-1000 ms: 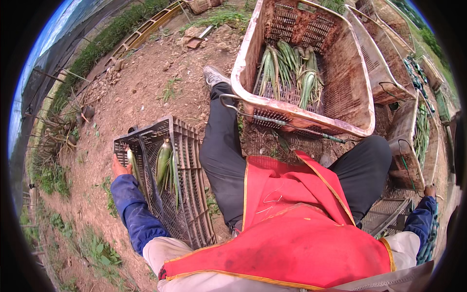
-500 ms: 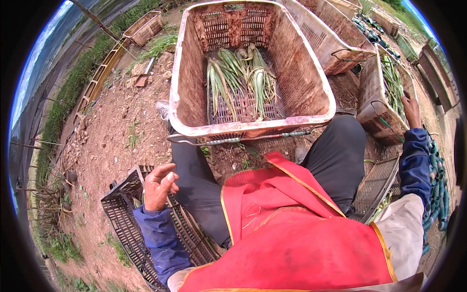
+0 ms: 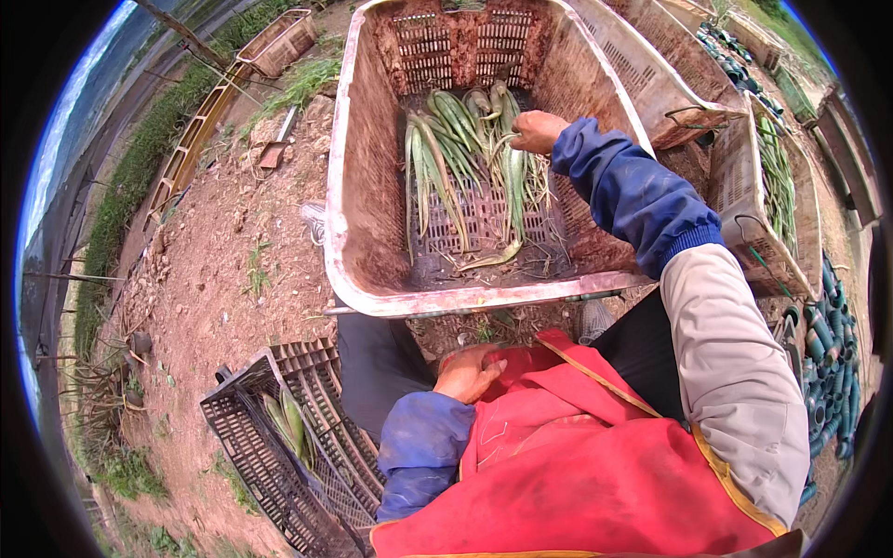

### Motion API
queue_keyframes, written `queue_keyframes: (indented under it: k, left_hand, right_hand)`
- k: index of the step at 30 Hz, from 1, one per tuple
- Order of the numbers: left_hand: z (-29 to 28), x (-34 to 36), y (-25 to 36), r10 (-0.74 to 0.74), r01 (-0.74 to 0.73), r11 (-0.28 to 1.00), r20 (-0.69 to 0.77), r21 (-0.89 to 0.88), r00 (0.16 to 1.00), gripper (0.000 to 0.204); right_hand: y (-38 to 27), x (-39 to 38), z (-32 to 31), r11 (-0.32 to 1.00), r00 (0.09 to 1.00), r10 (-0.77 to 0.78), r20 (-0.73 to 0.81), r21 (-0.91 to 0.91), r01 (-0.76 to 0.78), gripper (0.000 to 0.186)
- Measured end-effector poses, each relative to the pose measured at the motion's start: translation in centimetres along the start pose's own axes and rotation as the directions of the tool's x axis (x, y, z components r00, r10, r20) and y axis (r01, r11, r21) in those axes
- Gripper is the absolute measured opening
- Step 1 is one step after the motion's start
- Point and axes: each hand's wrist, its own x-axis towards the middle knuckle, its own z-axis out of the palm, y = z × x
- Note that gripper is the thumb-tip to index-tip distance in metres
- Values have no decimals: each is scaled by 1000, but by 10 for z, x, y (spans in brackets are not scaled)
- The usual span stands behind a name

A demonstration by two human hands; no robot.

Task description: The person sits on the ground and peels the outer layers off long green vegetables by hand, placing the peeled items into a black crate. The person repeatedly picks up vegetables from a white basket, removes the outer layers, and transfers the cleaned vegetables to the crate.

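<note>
Inside the large dirty white crate (image 3: 358, 177), long green plants (image 3: 437, 177) with pale stem ends lie in loose bunches. My right hand (image 3: 539, 132) reaches over the crate's right wall, its fingers closed at the upper part of the rightmost green plant (image 3: 514, 191), whose leaves hang toward me. A single leaf (image 3: 493, 259) lies bent near the front wall of the crate. My left hand (image 3: 468, 374) is down at my lap, against the red apron (image 3: 577, 465). Its fingers are curled together, and what they may hold is hidden.
A black slatted crate (image 3: 246, 437) with a few green leaves stands on the soil at my left. To my right are a narrow crate (image 3: 758, 246) of long green stems and a heap of dark green tubes (image 3: 833, 363). More white crates (image 3: 642, 65) stand behind.
My right hand has moved from the narrow crate on the right into the large crate. My left hand has come from above the black crate to my lap. A bent leaf now lies near the front wall.
</note>
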Motion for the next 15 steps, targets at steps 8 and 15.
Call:
queue_keyframes:
  k: [8,15]
  left_hand:
    - [-3,21,-21,-81,83,996,-52,30,995,51]
    - [1,3,5,-222,214,974,-122,-73,967,53]
  right_hand:
    - [81,38,207,977,993,118,19,174,-120,102]
    - [77,57,236,911,984,164,70,371,-178,99]
